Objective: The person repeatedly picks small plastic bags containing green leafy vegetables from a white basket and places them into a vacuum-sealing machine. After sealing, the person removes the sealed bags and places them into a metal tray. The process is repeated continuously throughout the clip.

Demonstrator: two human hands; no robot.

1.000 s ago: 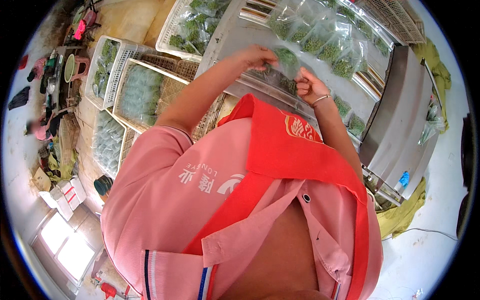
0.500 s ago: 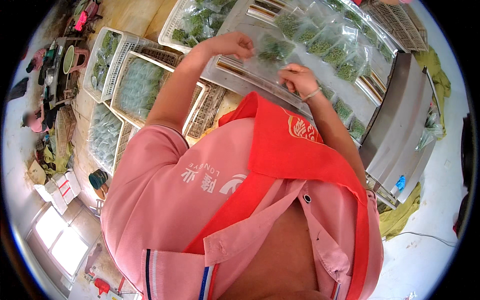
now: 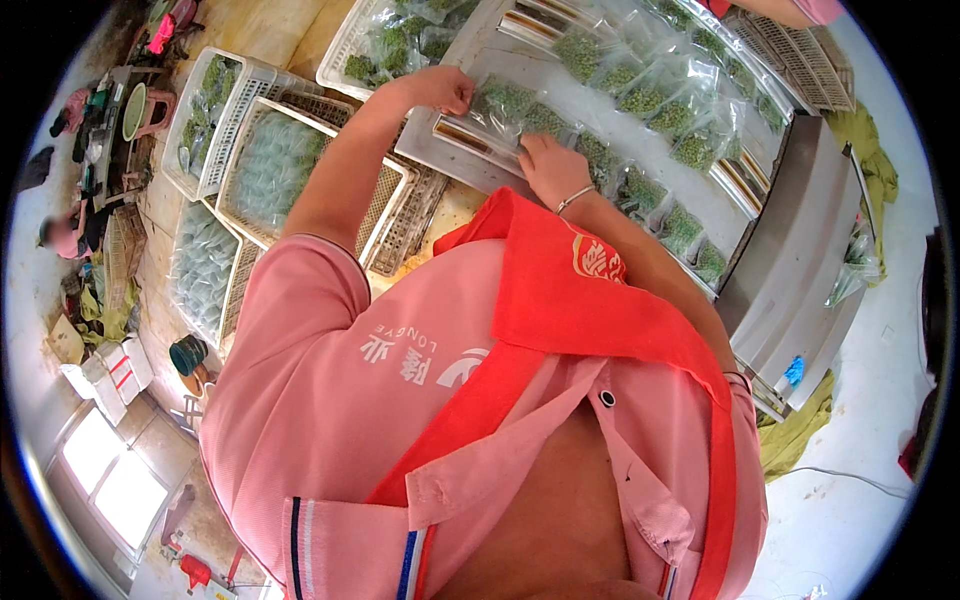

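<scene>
We see a clear bag of greens (image 3: 515, 105) lying on the grey tray (image 3: 450, 150) between both hands. Our left hand (image 3: 440, 90) pinches its left edge with curled fingers; our right hand (image 3: 550, 168) rests flat on its near side, fingers narrow. The bag's near edge is hard to make out. More bags (image 3: 650, 95) fill the tray rightward; white crates (image 3: 265, 165) stand left
</scene>
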